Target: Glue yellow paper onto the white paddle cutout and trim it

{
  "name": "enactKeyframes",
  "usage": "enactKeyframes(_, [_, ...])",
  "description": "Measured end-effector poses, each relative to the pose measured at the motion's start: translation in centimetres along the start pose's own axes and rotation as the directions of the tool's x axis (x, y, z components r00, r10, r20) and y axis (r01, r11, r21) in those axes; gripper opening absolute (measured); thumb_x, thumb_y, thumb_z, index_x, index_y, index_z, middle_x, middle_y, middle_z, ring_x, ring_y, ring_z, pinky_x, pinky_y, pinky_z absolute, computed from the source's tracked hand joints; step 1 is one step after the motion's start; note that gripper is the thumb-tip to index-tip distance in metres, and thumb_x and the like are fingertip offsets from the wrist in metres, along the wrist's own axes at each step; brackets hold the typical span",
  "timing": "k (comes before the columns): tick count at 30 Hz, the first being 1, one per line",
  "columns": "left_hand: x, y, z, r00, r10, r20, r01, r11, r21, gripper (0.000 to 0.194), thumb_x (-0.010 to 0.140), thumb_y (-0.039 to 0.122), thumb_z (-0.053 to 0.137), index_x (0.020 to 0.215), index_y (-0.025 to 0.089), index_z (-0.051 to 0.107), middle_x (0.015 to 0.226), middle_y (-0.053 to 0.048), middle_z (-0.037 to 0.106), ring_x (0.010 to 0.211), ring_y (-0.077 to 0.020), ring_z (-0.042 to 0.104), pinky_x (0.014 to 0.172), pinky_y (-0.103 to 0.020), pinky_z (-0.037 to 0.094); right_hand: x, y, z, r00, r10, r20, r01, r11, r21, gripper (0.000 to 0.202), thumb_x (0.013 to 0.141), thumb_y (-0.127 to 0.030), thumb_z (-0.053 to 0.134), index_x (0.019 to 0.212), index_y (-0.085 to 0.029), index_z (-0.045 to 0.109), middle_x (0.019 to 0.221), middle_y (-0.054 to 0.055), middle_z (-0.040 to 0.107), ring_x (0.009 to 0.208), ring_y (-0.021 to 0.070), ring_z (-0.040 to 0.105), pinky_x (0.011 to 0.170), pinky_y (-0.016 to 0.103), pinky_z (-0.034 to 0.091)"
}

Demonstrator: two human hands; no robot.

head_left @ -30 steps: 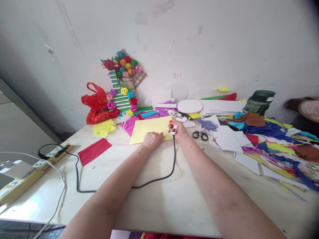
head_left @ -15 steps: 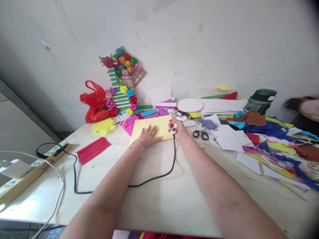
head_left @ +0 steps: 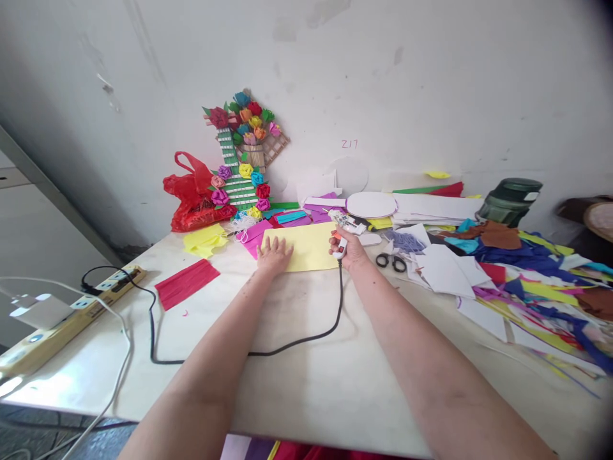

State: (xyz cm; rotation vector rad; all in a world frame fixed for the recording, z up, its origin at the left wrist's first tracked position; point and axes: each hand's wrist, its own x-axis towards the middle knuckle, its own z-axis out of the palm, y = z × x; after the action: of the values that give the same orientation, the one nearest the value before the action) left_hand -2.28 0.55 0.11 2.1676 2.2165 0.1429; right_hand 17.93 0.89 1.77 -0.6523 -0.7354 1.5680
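My left hand (head_left: 274,257) lies flat with fingers spread on the left part of a pale yellow sheet (head_left: 311,246). At the sheet's right end, my right hand (head_left: 353,250) is wrapped round a white glue gun (head_left: 340,249) with a small red switch. A black cord (head_left: 340,306) hangs from the handle's lower end and runs left across the table. Fingers partly cover the glue gun, and its nozzle cannot be made out clearly. Left of the yellow sheet, a magenta sheet (head_left: 249,244) lies partly under it.
Black-handled scissors (head_left: 391,262) lie right of my right hand, near a heap of coloured scraps (head_left: 541,275). A green bottle (head_left: 510,201) stands behind. A paper-flower decoration (head_left: 239,166) leans on the wall beside a red bag (head_left: 191,198). A power strip (head_left: 71,326) sits at left.
My left hand has slid left along the yellow sheet to its left part. My right hand still grips the glue gun at the right end. The view has shifted slightly.
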Motion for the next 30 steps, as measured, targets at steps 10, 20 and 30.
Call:
enactKeyframes(10, [0.3,-0.3,0.4,0.999,-0.04,0.003,0.04,0.999,0.015,0.068,0.08,0.059,0.011,0.139,0.025,0.012,0.146,-0.003,0.001,0.13,-0.0297,-0.009,0.101,-0.054,0.002,-0.1,0.3,0.3,1.0,0.015,-0.005,-0.015,0.999,-0.03,0.016,0.071,-0.03,0.057,0.066,-0.015,0.051,0.046,-0.002,0.052,0.031,0.005,0.037,0.035,0.021,0.035])
enactKeyframes(20, [0.7,-2.0,0.6,0.997,-0.077,-0.03,0.076,0.997,-0.032,0.089,0.068,0.071,0.028,0.14,0.022,0.007,0.146,-0.005,-0.003,0.128,-0.0318,-0.017,0.1,-0.055,-0.001,-0.2,0.2,0.2,1.0,0.013,0.003,-0.013,1.0,-0.025,0.017,0.069,-0.03,0.058,0.066,-0.016,0.05,0.046,-0.003,0.051,0.031,0.0049,0.037,0.036,0.02,0.035])
enactKeyframes(30, [0.7,-3.1,-0.3,0.979,-0.172,0.113,0.173,0.985,0.006,0.094,0.062,0.073,0.036,0.139,0.025,0.009,0.146,-0.005,-0.001,0.125,-0.0367,-0.019,0.094,-0.065,0.0,-0.1,0.2,0.2,1.0,0.011,-0.011,-0.011,0.999,-0.035,0.017,0.07,-0.031,0.058,0.067,-0.016,0.05,0.046,-0.004,0.051,0.031,0.0048,0.036,0.036,0.02,0.036])
